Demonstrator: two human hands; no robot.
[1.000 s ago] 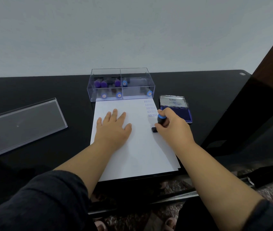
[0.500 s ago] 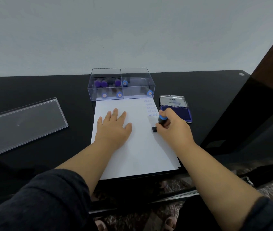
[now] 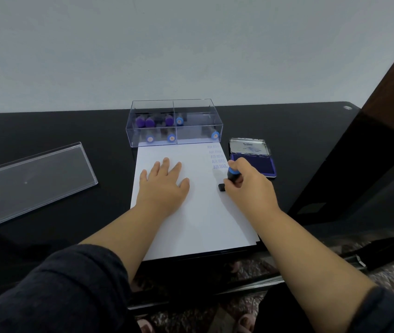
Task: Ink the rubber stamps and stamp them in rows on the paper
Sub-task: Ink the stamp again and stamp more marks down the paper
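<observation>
Pressing flat with straight fingers, the left hand [image 3: 164,183] pins the paper [image 3: 198,212] near the table's front edge; the right hand [image 3: 249,186] grips a blue-handled rubber stamp [image 3: 232,175] standing on the paper's right edge, below the AIR MAIL prints [image 3: 218,156].

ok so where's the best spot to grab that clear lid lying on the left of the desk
Grip the clear lid by its near right corner, coming from the right with the left hand. It lies flat as a long shallow tray, so its thin raised rim is probably the only pinchable part.
</observation>
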